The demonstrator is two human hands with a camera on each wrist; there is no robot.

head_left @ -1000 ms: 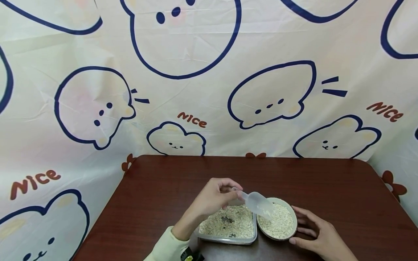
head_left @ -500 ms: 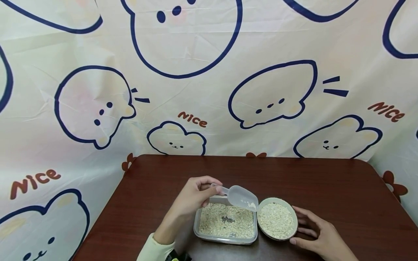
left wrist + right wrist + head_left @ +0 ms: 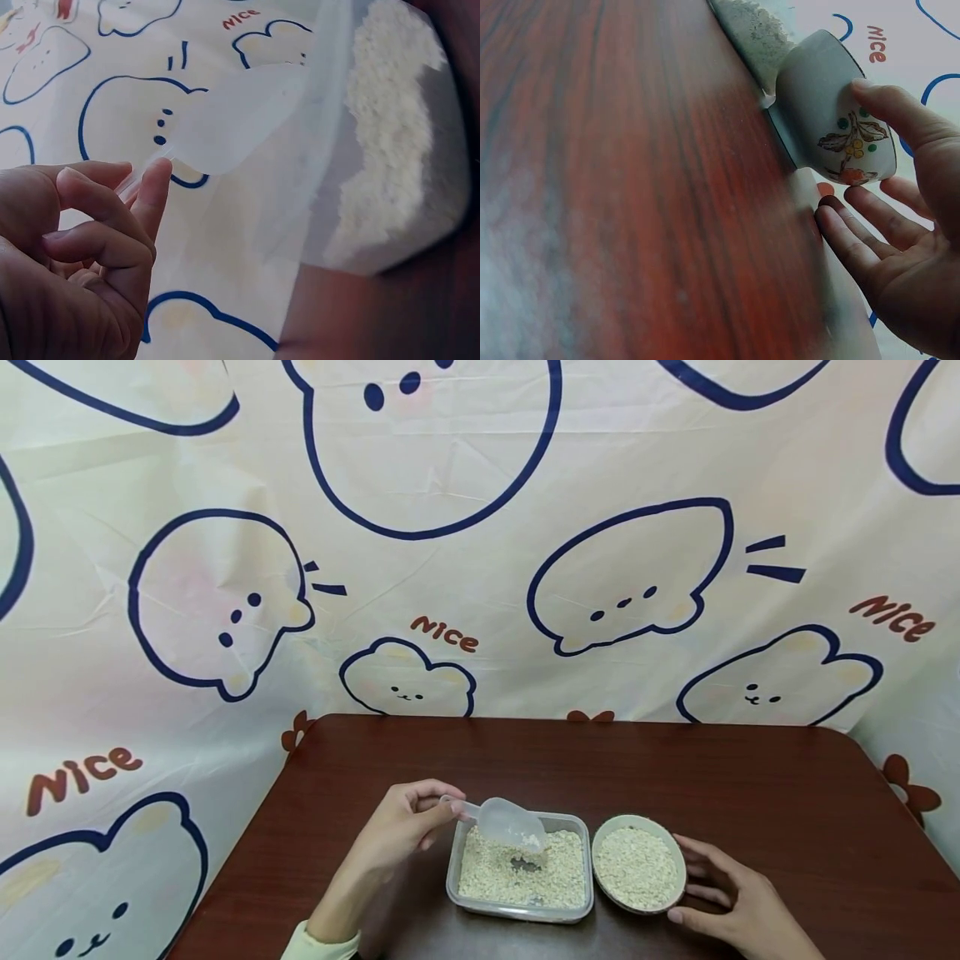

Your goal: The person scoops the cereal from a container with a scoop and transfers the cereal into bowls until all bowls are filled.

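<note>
In the head view my left hand [image 3: 397, 833] pinches the thin handle of a translucent plastic scoop [image 3: 504, 823]. A few pale flakes cling to the scoop's tip, which hangs over a clear rectangular container [image 3: 525, 913] of oat flakes [image 3: 491, 877]. The oats have a bare patch near the middle. To the right stands a small round bowl [image 3: 678, 893], filled with the same flakes. My right hand [image 3: 738, 897] holds the bowl's right side between thumb and fingers. The right wrist view shows the bowl's floral outer wall [image 3: 847, 127], with the thumb near its rim.
Everything stands on a dark red-brown table [image 3: 420, 752]. The container and bowl sit side by side, nearly touching. Behind the table hangs a cream cloth [image 3: 480, 577] printed with blue-outlined cartoon shapes.
My left hand has carried the scoop leftward from over the bowl to over the container, and most of the flakes seen in the scoop are gone. My right hand stays at the bowl.
</note>
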